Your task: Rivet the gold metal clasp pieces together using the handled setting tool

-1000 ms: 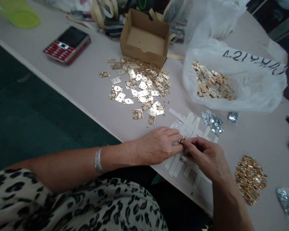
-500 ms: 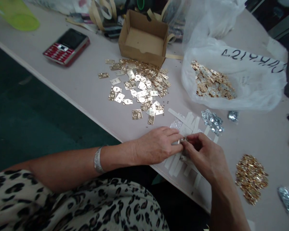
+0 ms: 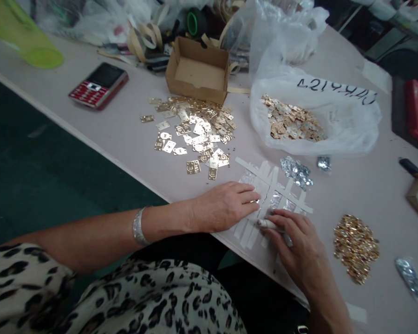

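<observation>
My left hand lies palm down at the table's front edge, its fingers closed at a small shiny metal piece that they mostly hide. Close by on the right, my right hand has its thumb and fingers around a white, wrapped-looking stick-shaped tool. Under both hands is a mat of crossed pale tape strips over clear plastic. Beyond my left hand spreads a loose pile of gold metal plates. Small silver discs lie just past the strips.
An open cardboard box stands behind the plates. A white plastic bag holds more gold pieces. Gold parts are heaped at right, near a silver packet. A red phone lies at left. Another small packet sits behind.
My right hand has moved away from my left fingertips, slightly down and right, and now has the white stick-shaped tool in it. The left hand stays near the same spot. The view has shifted.
</observation>
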`<move>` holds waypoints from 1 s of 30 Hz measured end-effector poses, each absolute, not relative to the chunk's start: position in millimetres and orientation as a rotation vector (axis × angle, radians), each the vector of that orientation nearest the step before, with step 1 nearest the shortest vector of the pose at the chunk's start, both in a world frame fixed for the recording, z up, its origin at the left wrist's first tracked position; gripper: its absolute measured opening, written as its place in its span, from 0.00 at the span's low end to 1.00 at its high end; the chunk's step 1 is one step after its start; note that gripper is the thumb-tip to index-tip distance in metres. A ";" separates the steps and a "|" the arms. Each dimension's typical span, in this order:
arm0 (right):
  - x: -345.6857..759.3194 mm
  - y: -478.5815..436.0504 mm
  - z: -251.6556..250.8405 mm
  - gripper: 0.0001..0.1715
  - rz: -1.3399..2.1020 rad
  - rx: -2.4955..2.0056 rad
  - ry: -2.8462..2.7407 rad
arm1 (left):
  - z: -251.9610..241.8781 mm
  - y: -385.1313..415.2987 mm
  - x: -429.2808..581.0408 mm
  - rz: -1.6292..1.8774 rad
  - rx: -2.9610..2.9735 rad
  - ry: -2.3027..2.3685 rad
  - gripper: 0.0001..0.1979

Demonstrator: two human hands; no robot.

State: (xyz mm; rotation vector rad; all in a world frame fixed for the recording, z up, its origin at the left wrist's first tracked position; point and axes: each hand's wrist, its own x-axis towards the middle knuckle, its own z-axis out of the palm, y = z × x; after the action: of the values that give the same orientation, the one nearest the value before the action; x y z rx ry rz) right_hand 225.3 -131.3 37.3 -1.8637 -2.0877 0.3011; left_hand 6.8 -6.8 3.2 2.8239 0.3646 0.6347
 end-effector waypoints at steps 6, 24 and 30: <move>217.2 -129.8 49.3 0.12 0.290 -1.600 -0.919 | 7.4 4.3 6.7 0.548 2.849 0.270 0.11; 208.6 -69.0 23.2 0.28 0.802 -0.991 -0.522 | 0.4 10.2 5.1 0.664 2.895 0.240 0.11; 213.7 -70.4 17.7 0.27 0.845 -0.842 -0.408 | -0.4 12.4 4.6 0.677 2.881 0.217 0.11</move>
State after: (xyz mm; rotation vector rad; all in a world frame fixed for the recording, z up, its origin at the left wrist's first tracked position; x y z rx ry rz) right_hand 213.7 -70.4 17.7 -0.8420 -0.4079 0.8446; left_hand 4.6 12.4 -0.4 2.8806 0.2172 0.6771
